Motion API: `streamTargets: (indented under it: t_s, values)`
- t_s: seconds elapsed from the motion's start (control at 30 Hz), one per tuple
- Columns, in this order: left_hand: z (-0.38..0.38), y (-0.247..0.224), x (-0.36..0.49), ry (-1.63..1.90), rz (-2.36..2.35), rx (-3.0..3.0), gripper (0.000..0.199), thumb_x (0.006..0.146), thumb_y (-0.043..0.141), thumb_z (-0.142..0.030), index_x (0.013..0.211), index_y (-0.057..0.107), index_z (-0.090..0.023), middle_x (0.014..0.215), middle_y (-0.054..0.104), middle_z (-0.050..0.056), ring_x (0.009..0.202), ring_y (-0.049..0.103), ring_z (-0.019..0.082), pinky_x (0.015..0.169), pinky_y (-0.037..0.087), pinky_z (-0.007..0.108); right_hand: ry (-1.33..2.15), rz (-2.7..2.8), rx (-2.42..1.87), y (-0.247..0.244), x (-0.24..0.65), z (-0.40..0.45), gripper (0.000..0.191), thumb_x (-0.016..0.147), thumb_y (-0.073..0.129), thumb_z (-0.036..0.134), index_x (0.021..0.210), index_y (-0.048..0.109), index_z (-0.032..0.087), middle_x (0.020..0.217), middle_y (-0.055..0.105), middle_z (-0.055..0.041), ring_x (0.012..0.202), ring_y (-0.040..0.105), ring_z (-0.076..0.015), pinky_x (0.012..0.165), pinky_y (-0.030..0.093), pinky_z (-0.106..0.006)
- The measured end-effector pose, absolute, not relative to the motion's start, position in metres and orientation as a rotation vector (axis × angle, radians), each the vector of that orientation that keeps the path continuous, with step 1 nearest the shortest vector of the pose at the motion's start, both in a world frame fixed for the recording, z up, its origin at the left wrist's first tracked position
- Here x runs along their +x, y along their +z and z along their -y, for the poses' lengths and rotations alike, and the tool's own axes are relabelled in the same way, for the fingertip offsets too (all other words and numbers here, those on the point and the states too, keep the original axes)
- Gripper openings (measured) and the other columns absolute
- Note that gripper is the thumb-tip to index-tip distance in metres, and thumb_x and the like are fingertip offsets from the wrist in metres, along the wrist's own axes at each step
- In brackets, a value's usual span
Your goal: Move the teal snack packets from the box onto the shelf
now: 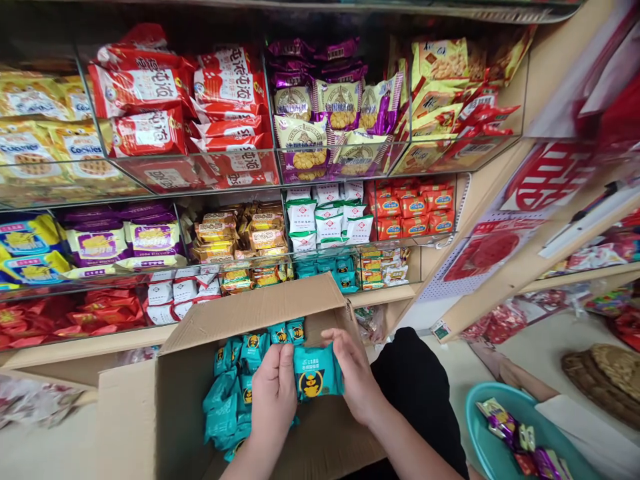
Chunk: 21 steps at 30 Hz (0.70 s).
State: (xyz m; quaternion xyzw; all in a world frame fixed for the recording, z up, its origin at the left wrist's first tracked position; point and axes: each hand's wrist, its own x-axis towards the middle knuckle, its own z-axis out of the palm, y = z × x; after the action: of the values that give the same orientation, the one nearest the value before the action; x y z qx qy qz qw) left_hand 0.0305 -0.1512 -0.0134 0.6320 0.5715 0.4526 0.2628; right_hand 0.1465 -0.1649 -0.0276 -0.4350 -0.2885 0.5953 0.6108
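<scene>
A teal snack packet (317,375) with a yellow-and-black emblem is held above an open cardboard box (270,303). My left hand (275,381) is closed, thumb and fingers pinching the packet's left end. Around the right end curl the fingers of my right hand (356,375), the fingertips partly hidden by the packet. Inside the box, mostly on its left side, lies a pile of similar teal packets (223,407). My hands and forearms cover part of the box's inside.
Behind the box rise shelves with clear dividers, holding red packets (145,85), purple biscuit packets (300,143) and small orange packets (400,207). Matching teal packets (344,273) lie on the low shelf. At lower right, a person's arm (517,377) is beside a teal basin (483,420) with several packets.
</scene>
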Motion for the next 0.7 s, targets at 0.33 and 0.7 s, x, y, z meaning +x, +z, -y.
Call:
streamTargets:
  t_s: [0.33,0.7]
  values:
    - [0.071,0.015,-0.004,0.668,-1.479,2.543,0.035,0.086,0.03,-0.039,0.088,0.057,-0.018,0.086,0.06,0.008,0.086,0.053,0.02,0.081,0.039,0.033,1.037,0.514,-1.195,-0.038,0.248,0.112,0.036,0.06,0.069,0.041,0.082,0.053,0.017,0.079,0.062,-0.0032,0.064,0.057,-0.0129,0.052,0.044,-0.022]
    - [0.034,-0.008,-0.019,0.171,-1.822,2.393,0.042,0.084,0.027,-0.044,0.087,0.062,-0.021,0.092,0.064,0.007,0.09,0.056,0.022,0.076,0.04,0.032,0.531,1.127,-1.531,-0.079,0.241,-0.062,0.016,0.07,0.057,0.025,0.08,0.057,0.012,0.086,0.063,-0.0086,0.088,0.055,-0.0195,0.078,0.041,-0.031]
